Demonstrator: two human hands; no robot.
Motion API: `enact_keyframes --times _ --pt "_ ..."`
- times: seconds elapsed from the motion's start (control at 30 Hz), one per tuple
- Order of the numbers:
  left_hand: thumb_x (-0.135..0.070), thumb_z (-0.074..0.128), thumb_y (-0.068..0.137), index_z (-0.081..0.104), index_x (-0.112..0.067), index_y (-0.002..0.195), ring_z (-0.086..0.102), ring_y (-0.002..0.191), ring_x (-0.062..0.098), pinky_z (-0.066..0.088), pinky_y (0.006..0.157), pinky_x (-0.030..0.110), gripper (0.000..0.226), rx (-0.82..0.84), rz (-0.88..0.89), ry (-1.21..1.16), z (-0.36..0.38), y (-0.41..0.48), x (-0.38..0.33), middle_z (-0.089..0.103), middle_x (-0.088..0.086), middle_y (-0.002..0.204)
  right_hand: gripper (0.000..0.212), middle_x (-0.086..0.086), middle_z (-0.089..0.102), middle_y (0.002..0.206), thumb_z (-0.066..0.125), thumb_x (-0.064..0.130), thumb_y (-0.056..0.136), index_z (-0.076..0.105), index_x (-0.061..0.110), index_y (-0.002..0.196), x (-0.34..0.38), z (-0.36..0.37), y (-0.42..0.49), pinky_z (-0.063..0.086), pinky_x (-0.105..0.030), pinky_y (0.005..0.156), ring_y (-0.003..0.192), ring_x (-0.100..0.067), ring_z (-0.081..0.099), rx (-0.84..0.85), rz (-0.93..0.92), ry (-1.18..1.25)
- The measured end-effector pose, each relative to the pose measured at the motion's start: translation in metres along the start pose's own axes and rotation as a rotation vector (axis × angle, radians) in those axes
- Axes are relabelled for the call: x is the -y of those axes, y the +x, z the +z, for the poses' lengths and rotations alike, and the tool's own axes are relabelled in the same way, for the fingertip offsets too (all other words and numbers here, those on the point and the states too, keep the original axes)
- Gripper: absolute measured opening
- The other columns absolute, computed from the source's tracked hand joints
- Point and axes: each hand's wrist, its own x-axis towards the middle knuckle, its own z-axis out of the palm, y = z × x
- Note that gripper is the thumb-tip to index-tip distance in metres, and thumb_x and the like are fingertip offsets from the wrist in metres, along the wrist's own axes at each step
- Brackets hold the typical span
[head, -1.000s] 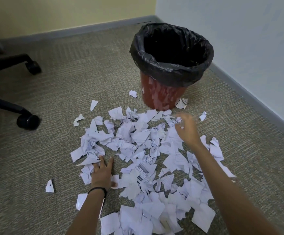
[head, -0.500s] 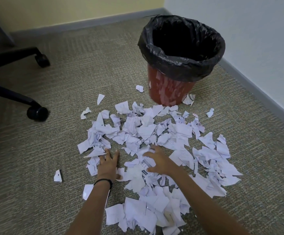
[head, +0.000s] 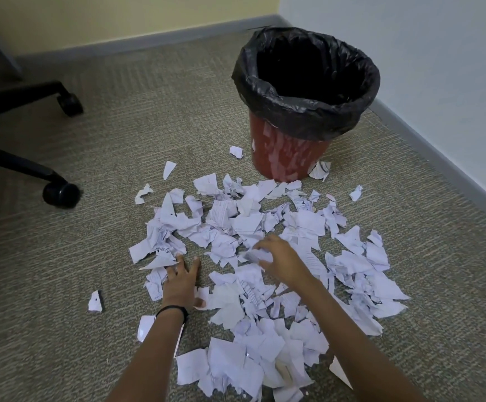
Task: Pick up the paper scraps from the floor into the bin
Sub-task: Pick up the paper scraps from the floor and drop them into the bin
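Right grip (head: 279,258): you pinch a crumpled scrap (head: 255,255) off the pile (head: 236,358).
Left grip (head: 179,281): flat, fingers straight, bracing you on the carpet (head: 62,285).
Bin (head: 289,158): waiting just beyond.

- Soft, even indoor light; the carpet (head: 120,169) looks dull, while the paper scraps (head: 250,221) look bright with a faint lilac tint.
- Pale sheen marks the red wall of the bin (head: 288,158); its inside is black.
- The right hand (head: 279,259) is slightly motion-blurred.
- Wide-angle distortion bends the baseboard (head: 439,162) near the frame edge.
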Motion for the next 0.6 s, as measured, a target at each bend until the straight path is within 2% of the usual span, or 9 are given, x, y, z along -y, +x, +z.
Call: enact_keyframes --times 0.1,0.17,0.23,0.27,0.33,0.43,0.5,0.6 --pt "-0.037 0.075 0.075 -0.004 -0.023 0.150 0.006 0.142 0.045 0.031 0.111 0.049 0.110 0.001 0.004 -0.014 0.001 0.002 0.001 -0.011 0.022 0.155 0.035 0.000 0.052 0.111 0.062 0.031 0.085 0.063 0.013 0.115 0.025 -0.042 -0.002 0.045 -0.028 0.089 0.097 -0.010 0.048 -0.150 -0.007 0.113" --pt "-0.038 0.075 0.075 -0.004 -0.023 0.150 0.006 0.142 0.045 0.031 0.111 0.049 0.110 0.001 0.000 -0.015 0.002 0.002 0.003 -0.011 0.021 0.155 0.039 0.005 0.049 0.107 0.060 0.035 0.082 0.063 0.013 0.114 0.044 -0.076 -0.003 0.043 -0.014 0.087 0.094 -0.007 0.046 -0.271 -0.035 0.159" --pt "-0.038 0.075 0.075 -0.004 -0.024 0.150 0.006 0.142 0.044 0.031 0.111 0.049 0.110 -0.005 0.003 -0.016 0.003 0.002 0.002 -0.011 0.021 0.155 0.035 0.004 0.050 0.106 0.063 0.027 0.083 0.063 0.011 0.115 0.055 -0.113 0.000 0.034 0.003 0.076 0.092 -0.006 0.045 -0.403 -0.067 0.131" --pt "-0.037 0.075 0.075 -0.004 -0.024 0.150 0.005 0.142 0.044 0.032 0.111 0.049 0.110 -0.009 0.004 -0.020 0.003 0.003 0.002 -0.011 0.020 0.155 0.034 0.002 0.051 0.108 0.064 0.022 0.084 0.062 0.011 0.115 0.057 -0.131 0.003 0.032 0.006 0.072 0.093 -0.006 0.044 -0.471 -0.073 0.098" --pt "-0.037 0.075 0.076 -0.004 -0.024 0.150 0.005 0.142 0.044 0.032 0.111 0.048 0.109 -0.013 0.008 -0.024 0.002 0.002 0.001 -0.011 0.020 0.155 0.033 -0.001 0.052 0.111 0.066 0.016 0.083 0.062 0.012 0.117 0.059 -0.163 0.012 0.029 0.003 0.069 0.094 -0.004 0.041 -0.604 -0.084 0.041" --pt "-0.036 0.075 0.076 -0.004 -0.024 0.150 0.004 0.142 0.044 0.034 0.110 0.048 0.109 -0.015 0.011 -0.035 0.002 0.002 0.002 -0.011 0.020 0.156 0.032 0.002 0.052 0.108 0.066 0.022 0.084 0.062 0.013 0.114 0.062 -0.202 0.029 0.025 -0.001 0.072 0.094 -0.004 0.042 -0.761 -0.115 0.042" --pt "-0.036 0.075 0.076 -0.005 -0.024 0.150 0.003 0.142 0.044 0.034 0.109 0.048 0.109 -0.014 0.013 -0.040 0.002 0.002 0.002 -0.012 0.020 0.156 0.032 -0.003 0.057 0.108 0.065 0.025 0.083 0.063 0.012 0.113 0.065 -0.225 0.040 0.027 -0.002 0.071 0.093 -0.008 0.046 -0.842 -0.132 0.026" --pt "-0.036 0.075 0.076 -0.004 -0.024 0.150 0.005 0.142 0.044 0.035 0.109 0.047 0.109 -0.018 0.013 -0.038 0.003 0.002 0.002 -0.012 0.020 0.156 0.038 -0.011 0.056 0.116 0.064 0.020 0.081 0.060 0.011 0.118 0.066 -0.254 0.061 0.030 -0.004 0.075 0.100 -0.013 0.050 -0.893 -0.096 0.020"
